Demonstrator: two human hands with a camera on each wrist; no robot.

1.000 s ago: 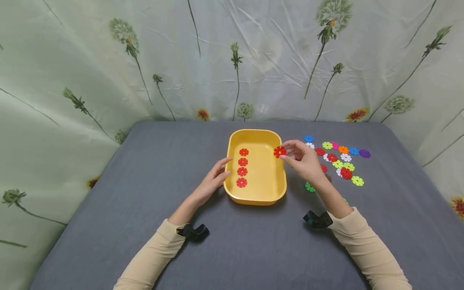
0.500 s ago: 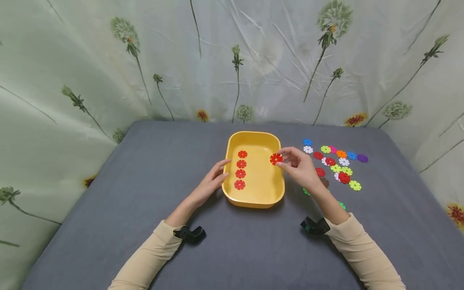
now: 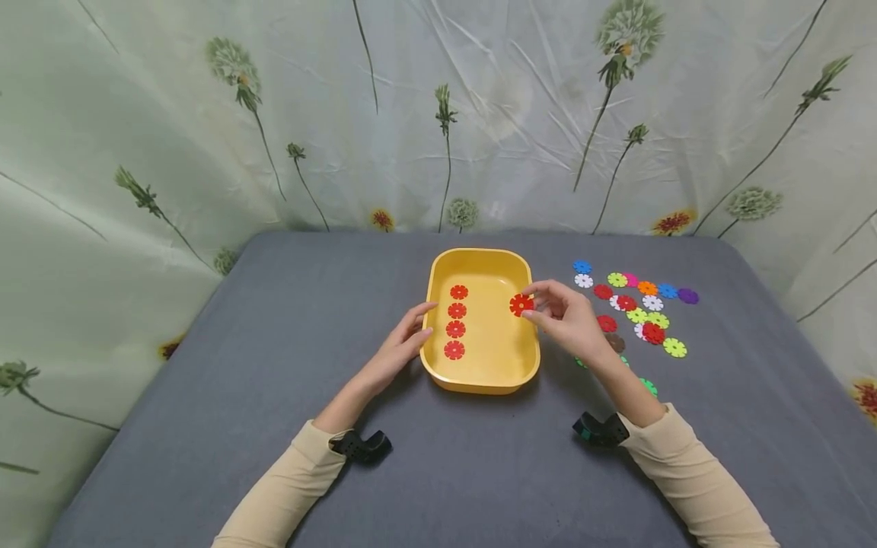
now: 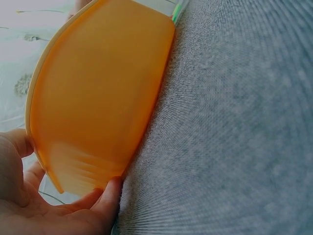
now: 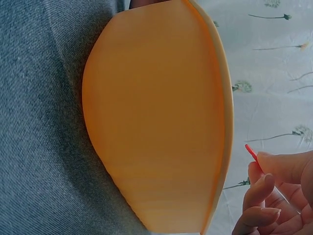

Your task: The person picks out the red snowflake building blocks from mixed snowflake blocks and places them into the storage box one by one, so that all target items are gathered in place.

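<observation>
A yellow plastic tub point(image 3: 503, 358) stands on the grey cloth, with several red notched snowflake discs point(image 3: 455, 329) in a column along its left side. My left hand point(image 3: 397, 346) grips the tub's left wall; in the left wrist view the thumb point(image 4: 18, 142) is at the rim and fingertips point(image 4: 113, 188) reach low on the wall. Between thumb and forefinger, my right hand point(image 3: 567, 316) pinches another red snowflake disc point(image 3: 521, 305) above the tub's right side. In the right wrist view this disc point(image 5: 251, 152) shows edge-on, higher than the rim.
Loose snowflake discs in many colours lie to the right of the tub, among them a purple disc point(image 3: 688, 296), an orange disc point(image 3: 647, 288) and a brown disc point(image 3: 615, 343). Some green ones are partly behind the right forearm. A flower-patterned curtain point(image 3: 384, 152) hangs behind the table.
The right hand has carried the pinched red disc slightly left and toward the body, further over the tub. The left hand keeps its place on the tub wall.
</observation>
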